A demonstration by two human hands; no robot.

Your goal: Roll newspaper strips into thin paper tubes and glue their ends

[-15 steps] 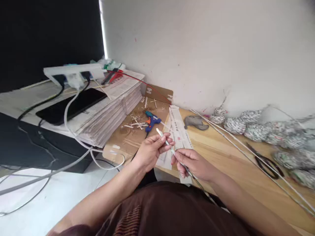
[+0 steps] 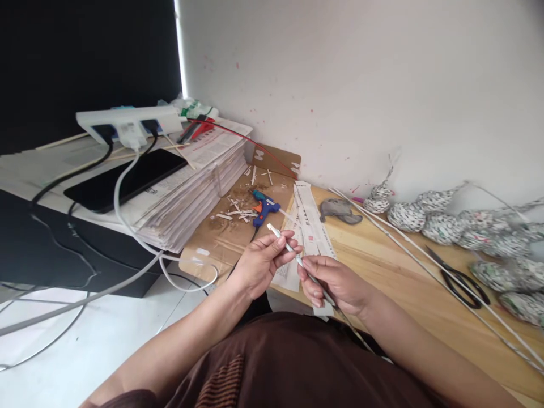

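Note:
My left hand pinches the upper part of a thin rolled-paper tube, whose pale end sticks out past the fingertips. Just below, my right hand is closed round the same tube between thumb and fingers. From there its darker, narrow length slants down to the right towards my lap. Under and beyond the hands lie long printed paper strips. A blue glue gun rests on the cardboard, left of the strips.
A grey curved object sits on the wooden table. Long paper tubes cross black scissors at right, before several woven paper gourds. At left, a paper stack carries a phone and a power strip.
My right hand has slid slightly down and to the right along the paper tube. The left hand keeps its pinch, nearly in place. The view has shifted a little.

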